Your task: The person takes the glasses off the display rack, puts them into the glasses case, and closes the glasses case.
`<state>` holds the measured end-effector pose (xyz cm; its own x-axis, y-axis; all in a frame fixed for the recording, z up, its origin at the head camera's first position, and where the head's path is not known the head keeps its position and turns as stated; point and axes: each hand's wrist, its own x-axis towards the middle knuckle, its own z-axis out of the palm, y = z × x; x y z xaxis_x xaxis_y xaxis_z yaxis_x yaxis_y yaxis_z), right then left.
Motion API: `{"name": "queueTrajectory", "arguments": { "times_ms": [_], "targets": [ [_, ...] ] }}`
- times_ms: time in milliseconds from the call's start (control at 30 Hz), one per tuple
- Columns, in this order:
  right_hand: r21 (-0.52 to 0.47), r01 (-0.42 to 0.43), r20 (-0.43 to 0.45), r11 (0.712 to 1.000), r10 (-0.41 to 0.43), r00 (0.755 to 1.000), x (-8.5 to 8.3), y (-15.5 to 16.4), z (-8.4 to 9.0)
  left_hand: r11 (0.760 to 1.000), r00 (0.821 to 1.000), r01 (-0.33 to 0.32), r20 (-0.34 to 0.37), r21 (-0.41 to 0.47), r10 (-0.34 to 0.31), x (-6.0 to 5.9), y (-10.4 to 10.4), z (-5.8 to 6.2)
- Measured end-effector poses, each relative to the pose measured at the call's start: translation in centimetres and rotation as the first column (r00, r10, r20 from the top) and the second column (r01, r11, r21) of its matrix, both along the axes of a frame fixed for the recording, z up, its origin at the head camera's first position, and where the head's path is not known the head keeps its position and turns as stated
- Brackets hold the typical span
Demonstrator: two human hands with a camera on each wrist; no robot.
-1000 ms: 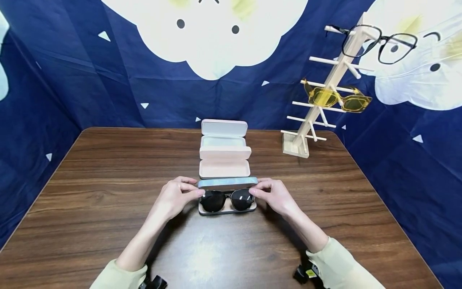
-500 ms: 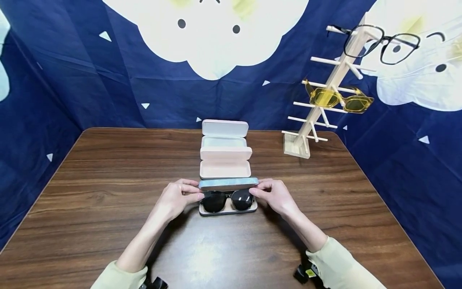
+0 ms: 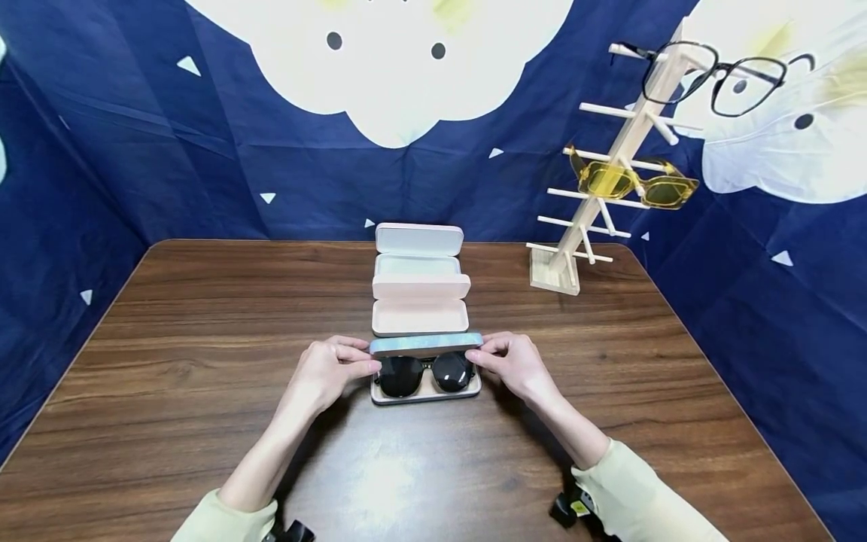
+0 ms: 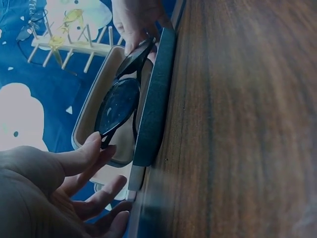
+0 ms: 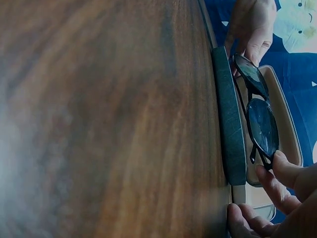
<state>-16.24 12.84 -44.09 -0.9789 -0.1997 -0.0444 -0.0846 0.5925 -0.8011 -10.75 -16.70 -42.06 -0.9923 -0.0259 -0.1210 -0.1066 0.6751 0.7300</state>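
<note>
— Where are the hands?

— Both sit near the middle of the brown wood-grain worktop [image 3: 169,391], somewhat toward its near edge. The left hand [image 3: 330,370] pinches the left end of the black-framed dark-lens sunglasses [image 3: 425,373] between thumb and fingers; the right hand [image 3: 516,363] pinches the right end the same way.

— And the sunglasses themselves?

— They lie, lenses facing the person, in the tray of the grey hard-shell glasses case with a bluish lid [image 3: 426,345]. The lid stands open behind them. In the left wrist view the left thumb tip touches the frame corner beside one lens [image 4: 118,105]; the right wrist view shows the right fingertips [image 5: 280,163] at the opposite corner.

— What lies beyond that case?

— Two more open cases in a row toward the far edge: a pale pink hard-shell glasses case [image 3: 421,305] just behind the grey one, then a white hard-shell glasses case [image 3: 419,248] behind that.

— Anything at the far right corner?

— A light wooden peg rack [image 3: 596,203] stands there, leaning back. It carries yellow-tinted glasses with a translucent yellow frame [image 3: 633,184] midway up and thin black-rimmed clear glasses [image 3: 718,75] at the top. A dark blue cloth backdrop with white cloud shapes [image 3: 203,150] hangs behind.
</note>
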Motion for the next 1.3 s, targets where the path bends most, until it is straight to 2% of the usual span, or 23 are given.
{"name": "queueTrajectory", "arguments": {
  "times_ms": [233, 633, 833, 1300],
  "targets": [
    [0.023, 0.0, -0.018, 1.0, 0.001, 1.0, 0.01, -0.07, 0.14, 1.0, 1.0, -0.012, 0.01, -0.001, 0.012, -0.03, -0.06, -0.04],
    [0.142, -0.032, -0.071, 0.989, 0.042, 0.997, -0.28, -0.03, 0.19, 1.0, 1.0, -0.012, 0.009, -0.017, 0.013, -0.11, -0.18, -0.53],
    [0.154, -0.035, -0.076, 0.987, 0.047, 0.996, -0.24, 0.01, 0.29, 0.999, 0.999, -0.039, 0.037, -0.021, 0.04, -0.25, -0.01, -0.49],
    [0.166, -0.071, -0.067, 0.984, 0.083, 0.994, -0.63, 0.23, 0.36, 0.998, 0.999, -0.016, 0.038, -0.056, 0.018, -0.49, -0.01, -0.47]
  ]
}}
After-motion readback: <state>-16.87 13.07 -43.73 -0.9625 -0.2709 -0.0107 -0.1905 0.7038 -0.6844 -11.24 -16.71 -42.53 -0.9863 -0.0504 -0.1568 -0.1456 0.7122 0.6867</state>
